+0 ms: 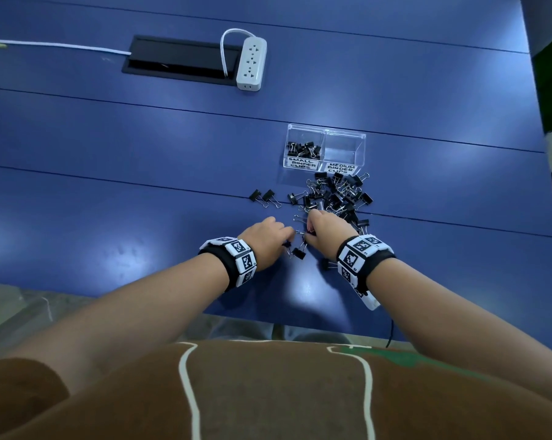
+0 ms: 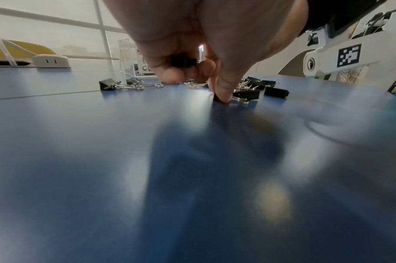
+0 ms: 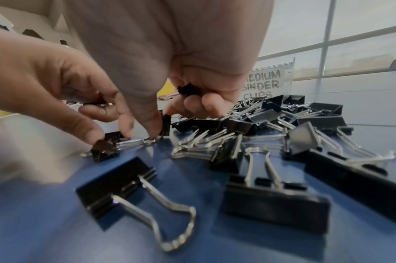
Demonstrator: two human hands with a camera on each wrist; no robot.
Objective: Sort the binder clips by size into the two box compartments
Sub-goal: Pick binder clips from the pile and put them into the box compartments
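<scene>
A clear two-compartment box (image 1: 324, 134) stands on the blue table. Its left compartment, labelled SMALL, holds several small black clips (image 1: 303, 149); the right one, labelled MEDIUM (image 1: 343, 154), shows none. A mixed pile of black binder clips (image 1: 338, 193) lies just in front of the box. Both hands work at the pile's near edge. My left hand (image 1: 288, 240) keeps a small clip (image 2: 183, 61) in its curled fingers and pinches another small clip (image 3: 104, 147) on the table. My right hand (image 1: 307, 231) holds a small clip (image 3: 188, 90) in curled fingers and pinches a further one (image 3: 166, 124).
Two stray clips (image 1: 263, 196) lie left of the pile. Larger clips (image 3: 116, 188) rest near my right wrist. A white power strip (image 1: 251, 63) and a black cable hatch (image 1: 179, 60) are at the far side. The table's near edge (image 1: 268, 315) is close behind my wrists.
</scene>
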